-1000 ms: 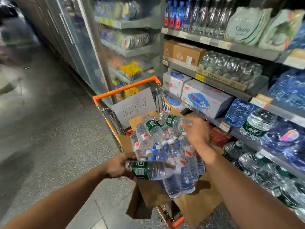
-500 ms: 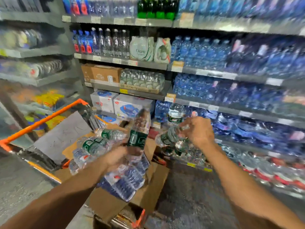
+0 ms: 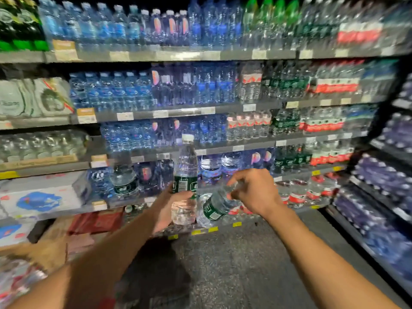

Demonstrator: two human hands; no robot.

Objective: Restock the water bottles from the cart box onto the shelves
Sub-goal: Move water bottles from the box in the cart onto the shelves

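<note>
A: Left hand [image 3: 172, 205] wrapped round upright green-label bottle [image 3: 185, 175], cap up, fingers clamped at lower body. Right hand [image 3: 254, 192] pinching second green-label bottle [image 3: 215, 207] near neck, slung low and tilted, base toward left one, nearly touching.

B: Target row?

A: Probably matching green-label rows [image 3: 287, 161] right of centre on shelves [image 3: 223, 150], lower-middle tiers. Too blurred to confirm brand.

B: Best handling?

A: Upright one first, already oriented, label facing out. Tilted one needed righting before reaching the shelf; neck pinch looked weak for a full bottle, so worth regripping at mid-body. Slid in behind front row, not dropped on top, to avoid toppling neighbours.

B: Cart box?

A: Not clearly in view. Blurred bottle pile [image 3: 20, 279] at bottom left only.
</note>
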